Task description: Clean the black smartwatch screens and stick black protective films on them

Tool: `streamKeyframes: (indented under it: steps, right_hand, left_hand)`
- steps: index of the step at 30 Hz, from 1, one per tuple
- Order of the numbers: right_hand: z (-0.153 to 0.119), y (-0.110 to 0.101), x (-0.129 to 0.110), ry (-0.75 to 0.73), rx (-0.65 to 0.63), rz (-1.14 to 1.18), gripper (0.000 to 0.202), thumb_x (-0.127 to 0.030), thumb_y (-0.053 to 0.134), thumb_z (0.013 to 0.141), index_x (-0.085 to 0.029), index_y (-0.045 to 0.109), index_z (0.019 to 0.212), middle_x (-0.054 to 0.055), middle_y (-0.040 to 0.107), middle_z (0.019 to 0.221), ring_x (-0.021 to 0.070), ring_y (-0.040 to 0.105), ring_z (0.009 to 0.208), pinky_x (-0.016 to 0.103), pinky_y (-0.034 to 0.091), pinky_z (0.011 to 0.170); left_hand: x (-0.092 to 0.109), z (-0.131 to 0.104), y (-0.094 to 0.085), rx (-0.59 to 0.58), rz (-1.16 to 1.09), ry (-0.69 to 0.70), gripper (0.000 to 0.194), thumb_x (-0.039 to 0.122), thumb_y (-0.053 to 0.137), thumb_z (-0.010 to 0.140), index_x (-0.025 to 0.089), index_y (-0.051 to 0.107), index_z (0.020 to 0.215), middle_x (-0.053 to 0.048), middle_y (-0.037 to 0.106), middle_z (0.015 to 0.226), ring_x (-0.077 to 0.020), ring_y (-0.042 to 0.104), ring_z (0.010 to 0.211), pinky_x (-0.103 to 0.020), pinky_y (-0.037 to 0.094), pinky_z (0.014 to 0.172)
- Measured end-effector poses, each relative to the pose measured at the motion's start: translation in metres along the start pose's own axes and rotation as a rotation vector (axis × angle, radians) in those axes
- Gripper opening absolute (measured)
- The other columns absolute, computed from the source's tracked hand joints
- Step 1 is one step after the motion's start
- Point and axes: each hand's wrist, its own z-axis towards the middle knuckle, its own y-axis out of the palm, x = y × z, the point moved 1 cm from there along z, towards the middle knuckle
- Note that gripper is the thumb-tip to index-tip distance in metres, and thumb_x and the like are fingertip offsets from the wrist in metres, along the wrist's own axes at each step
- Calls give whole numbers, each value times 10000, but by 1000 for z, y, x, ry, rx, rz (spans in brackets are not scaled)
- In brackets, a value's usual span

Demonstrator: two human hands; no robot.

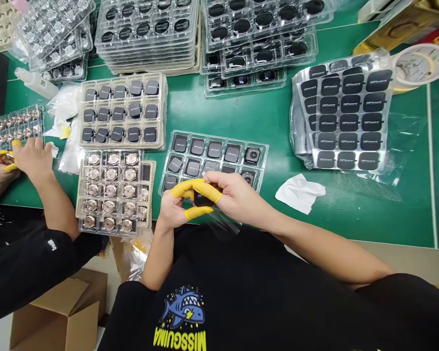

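Note:
Close to my body, above the table's front edge, my left hand (176, 207) grips a dark, square smartwatch (203, 199) between yellow-covered fingertips. My right hand (237, 196) closes over its other side, with a yellow-covered digit lying across the top. The fingers hide most of the watch; a bit of white print shows on its face. A clear film (224, 223) hangs below my right hand; what holds it is hidden. Just behind my hands lies a clear plastic tray (265, 153) of square watches. Most carry dark printed covers, while those at the right end show bare dials.
Sheets of dark square stickers (350, 103) lie to the right, near a crumpled white tissue (301, 193) and a tape roll (420, 64). Trays of square watches (133, 111) and round watches (110, 191) stand left. A co-worker's hands (32, 158) work at far left.

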Motion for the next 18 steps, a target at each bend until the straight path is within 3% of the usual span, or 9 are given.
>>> streamKeyframes:
  steps: [3,7,10,13,15,18]
  right_hand:
    - [-2,-5,-2,-9,-5,-45,415,-544,606,1100,-236,641,824,4,641,772,188,549,757,320,414,695]
    - [-10,-16,6,-78,-104,-79,305,-524,679,1084,-234,744,1019,20,752,899,192,601,767,324,450,714]
    - [-9,-35,31,-142,72,-124,334,-563,667,1093,-249,783,1090,59,769,1012,229,675,897,339,504,784]
    - [0,-62,66,0,345,-428,310,-475,630,1105,-227,816,1122,106,772,1038,279,697,982,370,517,819]
    - [5,-75,85,135,340,-630,292,-377,603,1112,-201,828,1170,129,801,1074,296,717,998,381,518,829]
    - [10,-76,98,211,249,-732,247,-287,630,1097,-206,836,1207,123,837,1148,298,754,1019,373,509,829]
  left_hand:
    - [3,1,3,29,-19,44,674,615,1030,787,221,835,1297,8,808,817,-151,742,666,-274,660,689]
    - [14,5,7,-29,-6,52,654,582,1025,809,205,850,1314,1,830,799,-152,760,657,-261,671,703]
    - [25,2,0,-43,-27,42,655,489,1006,870,225,806,1434,-12,870,870,-146,779,684,-254,675,712]
    - [41,-8,-19,86,-44,61,618,405,963,935,289,765,1509,-5,867,834,-163,796,692,-280,671,693]
    - [55,-16,-33,191,48,91,638,495,987,886,309,790,1463,19,810,715,-196,776,629,-348,681,662]
    - [77,-24,-48,251,251,-13,709,572,994,831,372,766,1472,36,761,660,-257,773,616,-452,693,640]
